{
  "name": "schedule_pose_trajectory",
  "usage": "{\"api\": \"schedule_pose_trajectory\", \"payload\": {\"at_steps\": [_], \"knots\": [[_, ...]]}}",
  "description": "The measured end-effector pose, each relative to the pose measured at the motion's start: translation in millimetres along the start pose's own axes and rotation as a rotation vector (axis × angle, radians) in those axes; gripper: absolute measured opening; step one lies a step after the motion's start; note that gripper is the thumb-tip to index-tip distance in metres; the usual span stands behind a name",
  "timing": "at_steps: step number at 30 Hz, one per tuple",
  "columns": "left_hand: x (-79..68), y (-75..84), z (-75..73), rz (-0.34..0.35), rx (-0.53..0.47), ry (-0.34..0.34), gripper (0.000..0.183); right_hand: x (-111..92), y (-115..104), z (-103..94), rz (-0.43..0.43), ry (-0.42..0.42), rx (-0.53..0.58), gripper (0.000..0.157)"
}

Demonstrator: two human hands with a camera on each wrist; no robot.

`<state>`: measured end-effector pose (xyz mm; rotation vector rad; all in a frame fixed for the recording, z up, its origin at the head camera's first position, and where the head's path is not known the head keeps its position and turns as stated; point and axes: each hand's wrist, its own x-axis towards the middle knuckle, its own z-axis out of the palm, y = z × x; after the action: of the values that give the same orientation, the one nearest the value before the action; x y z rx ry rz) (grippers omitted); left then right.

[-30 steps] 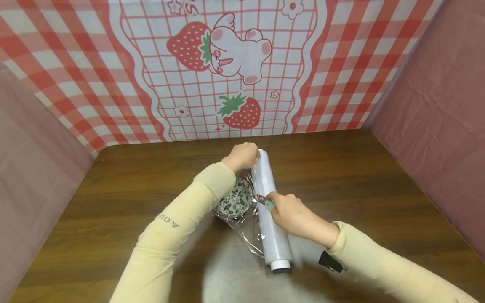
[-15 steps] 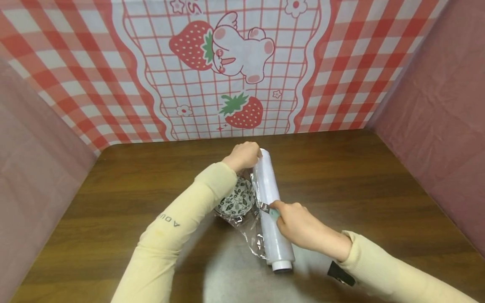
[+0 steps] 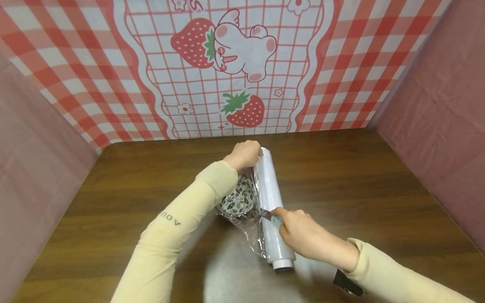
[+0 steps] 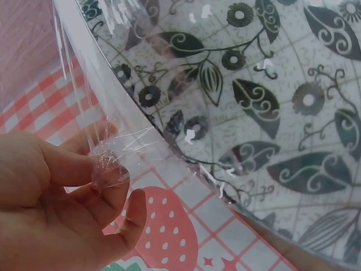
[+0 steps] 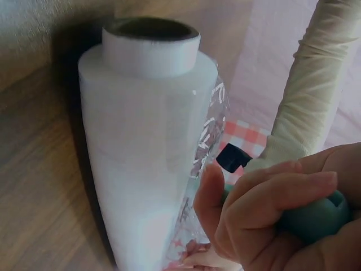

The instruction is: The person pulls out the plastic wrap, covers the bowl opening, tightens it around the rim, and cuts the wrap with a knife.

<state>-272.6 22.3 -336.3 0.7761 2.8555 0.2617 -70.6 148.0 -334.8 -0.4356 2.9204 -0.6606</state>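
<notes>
A patterned bowl (image 3: 239, 197), white with dark leaves and flowers, stands left of a thick roll of plastic wrap (image 3: 270, 183). Clear film (image 3: 253, 237) runs from the roll over the bowl and hangs crumpled at the near side. At the roll's far end, my left hand (image 3: 245, 154) pinches the film; the left wrist view shows it bunched between thumb and fingers (image 4: 115, 195). My right hand (image 3: 306, 232) grips a small knife (image 3: 276, 220) by its teal handle, with the blade at the film beside the roll. Film partly hides the blade's tip.
The brown wooden table (image 3: 360, 181) carries a pale glare near its front edge. A red-and-white strawberry cloth (image 3: 314, 75) hangs behind it, and pink cloth (image 3: 432, 105) lines the sides. A black object (image 3: 346, 283) sits under my right sleeve.
My right hand has drawn the knife toward me along the roll, and the film by the blade has gathered and shifted. My left hand stays at the roll's far end.
</notes>
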Motion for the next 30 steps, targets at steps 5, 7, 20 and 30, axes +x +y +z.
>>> {"api": "schedule_pose_trajectory", "payload": {"at_steps": [5,7,20,30], "knots": [[-0.5,-0.2,0.6,-0.009,0.005,0.006,0.033,-4.3,-0.4,-0.2,-0.004,-0.008,0.015,0.032],[-0.8,-0.2,0.8,-0.008,0.005,0.008,0.034,-5.8,-0.3,-0.5,0.009,-0.015,0.034,0.033],[-2.0,-2.0,-1.5,-0.007,0.016,0.001,0.036,-16.5,1.3,6.2,-0.025,-0.033,0.085,0.035],[-3.3,-2.3,-0.8,-0.009,0.003,-0.007,0.034,-25.6,2.3,10.5,-0.038,-0.042,0.132,0.036]]}}
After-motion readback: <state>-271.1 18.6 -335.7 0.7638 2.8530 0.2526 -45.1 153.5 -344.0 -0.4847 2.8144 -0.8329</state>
